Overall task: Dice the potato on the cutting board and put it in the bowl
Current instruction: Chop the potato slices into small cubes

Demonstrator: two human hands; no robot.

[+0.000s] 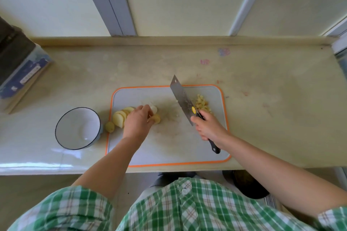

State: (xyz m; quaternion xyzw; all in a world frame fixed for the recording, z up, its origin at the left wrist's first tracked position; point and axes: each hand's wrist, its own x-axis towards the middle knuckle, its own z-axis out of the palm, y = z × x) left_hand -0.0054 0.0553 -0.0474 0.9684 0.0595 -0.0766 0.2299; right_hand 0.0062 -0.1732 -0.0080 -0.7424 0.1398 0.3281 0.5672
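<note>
While my right hand (208,127) is wrapped tight round the handle of the knife (183,99), its blade slants up and away across the cutting board (169,148), tip reaching past the far orange edge. My left hand (138,123) is curled down over the potato slices (120,117) at the board's left side, with my fingertips pinching them. My knuckles cover the slices under them, so I cannot tell how many I hold.

The bowl (75,124) stands on the counter (272,108) just beside the board's left edge, and I see its white inside right down to the bottom, with a glint of light there. One small potato end (109,126) lies between the bowl and the slices, right at the board's edge. The diced potato (201,104) sits heaped on the board's far right part, just behind the blade and partly hidden by it.

My right wrist hides the middle of the knife handle; only its dark butt shows. A box (22,73) at the far left is cut off by the frame, its print too blurred to read. Something dark (246,184) on the floor is half covered by my right arm.

The middle and near part of the board lie open between my hands, and the counter runs on wide to the right.
</note>
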